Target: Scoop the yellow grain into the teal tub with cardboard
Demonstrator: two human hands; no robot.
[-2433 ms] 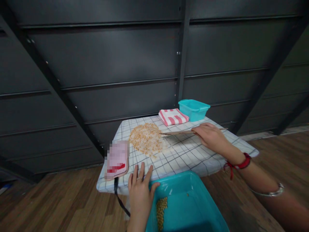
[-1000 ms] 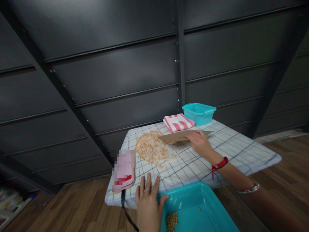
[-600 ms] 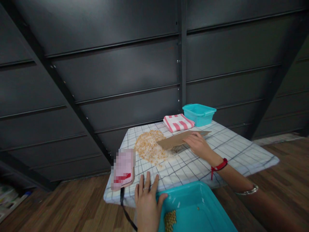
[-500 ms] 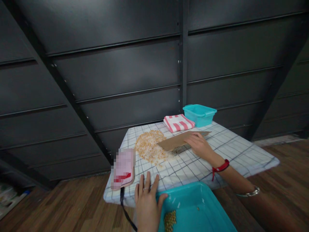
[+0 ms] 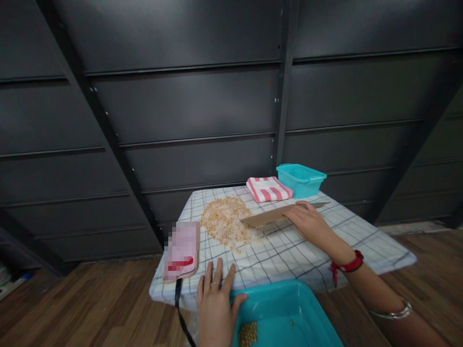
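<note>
My right hand (image 5: pixel 309 222) grips a flat piece of brown cardboard (image 5: pixel 269 216), held tilted low over the table at the right side of a spread pile of yellow and whitish grains (image 5: pixel 226 220). The cardboard's left tip touches or overhangs the edge of the pile; I cannot tell which. My left hand (image 5: pixel 216 303) lies with fingers spread on the near table edge, its thumb at the rim of a large turquoise tub (image 5: pixel 285 288). Inside that tub, greenish-brown round seeds (image 5: pixel 248 333) gather at the left, and one lies apart.
A checked white cloth (image 5: pixel 347 241) covers the table. At the back stand a small turquoise basket (image 5: pixel 302 183) and a folded pink-and-white striped towel (image 5: pixel 269 189). A pink pouch-like item (image 5: pixel 183 250), partly blurred, lies at the left edge with a black strap (image 5: pixel 183 315) hanging down.
My right hand and the cardboard have shifted right, and the cardboard is tilted differently. My left hand stays at the table edge. The whole view has moved slightly.
</note>
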